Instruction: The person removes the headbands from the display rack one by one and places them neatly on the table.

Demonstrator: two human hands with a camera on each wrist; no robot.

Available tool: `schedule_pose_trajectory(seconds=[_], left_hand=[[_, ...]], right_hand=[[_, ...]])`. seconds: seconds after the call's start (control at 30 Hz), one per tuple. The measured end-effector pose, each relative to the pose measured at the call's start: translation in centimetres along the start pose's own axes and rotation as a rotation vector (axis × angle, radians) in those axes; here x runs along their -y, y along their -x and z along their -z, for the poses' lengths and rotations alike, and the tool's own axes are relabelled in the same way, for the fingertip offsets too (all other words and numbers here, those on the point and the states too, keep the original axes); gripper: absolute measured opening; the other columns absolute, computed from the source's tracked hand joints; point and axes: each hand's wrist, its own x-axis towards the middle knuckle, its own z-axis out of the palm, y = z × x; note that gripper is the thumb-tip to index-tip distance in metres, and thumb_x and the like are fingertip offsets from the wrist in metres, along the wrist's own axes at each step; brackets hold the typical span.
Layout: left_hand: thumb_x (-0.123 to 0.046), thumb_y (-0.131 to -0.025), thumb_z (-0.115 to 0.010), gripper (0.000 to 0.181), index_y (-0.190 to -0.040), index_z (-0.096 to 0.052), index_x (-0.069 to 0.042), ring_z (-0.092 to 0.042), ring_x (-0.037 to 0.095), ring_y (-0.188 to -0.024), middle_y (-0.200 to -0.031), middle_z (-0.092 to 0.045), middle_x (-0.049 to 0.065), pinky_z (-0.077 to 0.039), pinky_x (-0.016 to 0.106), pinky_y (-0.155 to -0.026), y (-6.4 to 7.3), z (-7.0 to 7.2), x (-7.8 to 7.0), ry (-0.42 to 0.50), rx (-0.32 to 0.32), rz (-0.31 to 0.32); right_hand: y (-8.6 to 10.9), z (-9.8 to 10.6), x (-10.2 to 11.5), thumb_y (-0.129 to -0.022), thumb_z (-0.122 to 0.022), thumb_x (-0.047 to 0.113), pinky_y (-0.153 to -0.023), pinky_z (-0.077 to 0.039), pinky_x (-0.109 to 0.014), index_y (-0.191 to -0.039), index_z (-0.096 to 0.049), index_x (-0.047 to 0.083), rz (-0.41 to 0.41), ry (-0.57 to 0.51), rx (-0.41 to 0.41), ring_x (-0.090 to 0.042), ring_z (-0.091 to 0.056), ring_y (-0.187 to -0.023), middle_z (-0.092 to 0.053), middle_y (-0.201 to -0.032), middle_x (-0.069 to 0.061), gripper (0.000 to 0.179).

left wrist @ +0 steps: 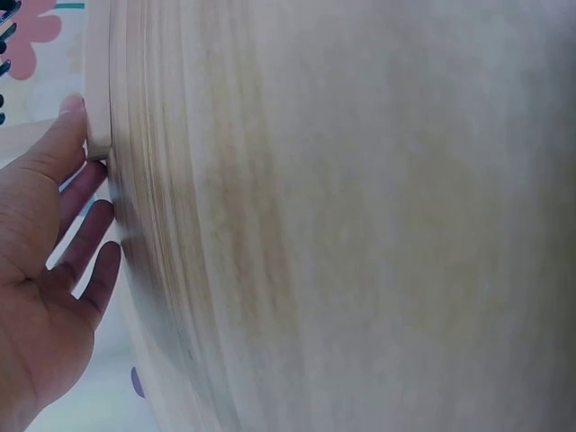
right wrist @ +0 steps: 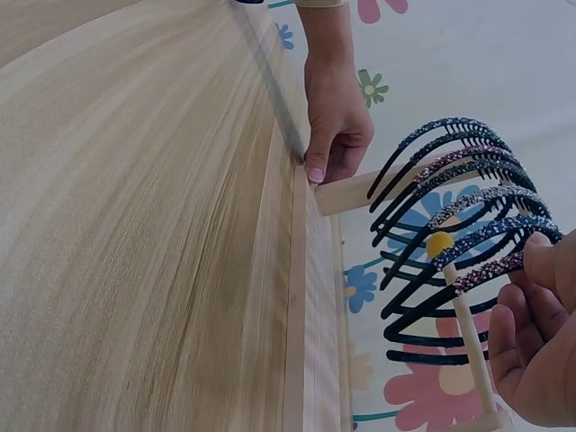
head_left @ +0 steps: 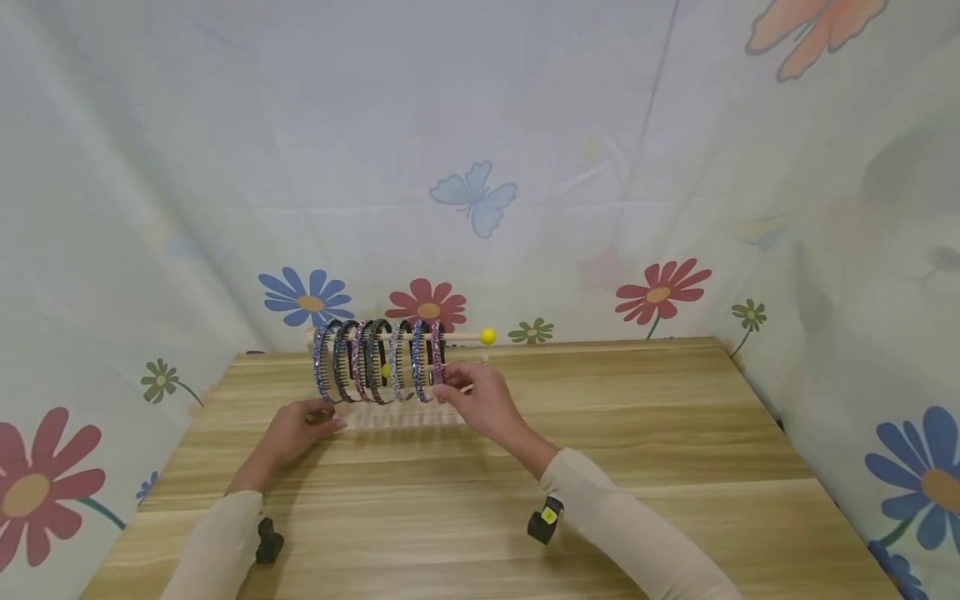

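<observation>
Several glittery toothed headbands hang in a row on a wooden rack; its rod ends in a yellow ball. My right hand pinches the rightmost headband, pink and dark, between thumb and fingers; it is still around the rack. At the rack's left end, my left hand holds the end of the wooden base between thumb and index finger. Its other fingers extend by the tabletop. In the right wrist view, a second yellow ball tips a lower rod.
The rack stands toward the back of a wood-grain table. Behind and beside the table hangs a pale cloth printed with flowers and butterflies. Dark wrist devices sit on both sleeves.
</observation>
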Motion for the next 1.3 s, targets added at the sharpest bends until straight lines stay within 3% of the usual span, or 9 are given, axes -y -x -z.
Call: schedule_pose_trajectory(seconds=[0.33,0.87,1.3], left_hand=[[-0.034,-0.094,-0.077,0.041,-0.116,-0.073,0.000,-0.071,0.038,-0.102,-0.109,-0.075,0.018,-0.057,0.056,-0.088,0.0,0.1,-0.3,0.005,0.003,0.015],[-0.033,-0.094,-0.077,0.040,-0.114,-0.073,0.002,-0.071,0.039,-0.101,-0.108,-0.074,0.020,-0.057,0.056,-0.088,0.1,0.2,-0.5,-0.006,0.009,0.012],[-0.034,-0.093,-0.077,0.041,-0.115,-0.073,0.001,-0.071,0.039,-0.103,-0.110,-0.074,0.019,-0.056,0.056,-0.089,-0.2,0.0,0.0,0.002,0.018,0.032]], right_hand=[[0.0,0.8,0.5,-0.099,-0.069,0.017,-0.081,-0.059,-0.027,-0.117,-0.073,0.006,0.005,0.034,-0.020,-0.015,-0.069,-0.092,-0.074,-0.095,-0.002,0.021],[-0.1,2.3,1.4,-0.099,-0.070,0.019,-0.082,-0.060,-0.031,-0.117,-0.073,0.007,0.033,0.046,-0.057,-0.017,-0.070,-0.098,-0.073,-0.099,-0.003,0.021],[-0.4,3.7,2.3,-0.098,-0.071,0.017,-0.082,-0.060,-0.030,-0.123,-0.071,0.003,0.084,0.074,-0.088,-0.018,-0.070,-0.094,-0.074,-0.099,-0.006,0.028]])
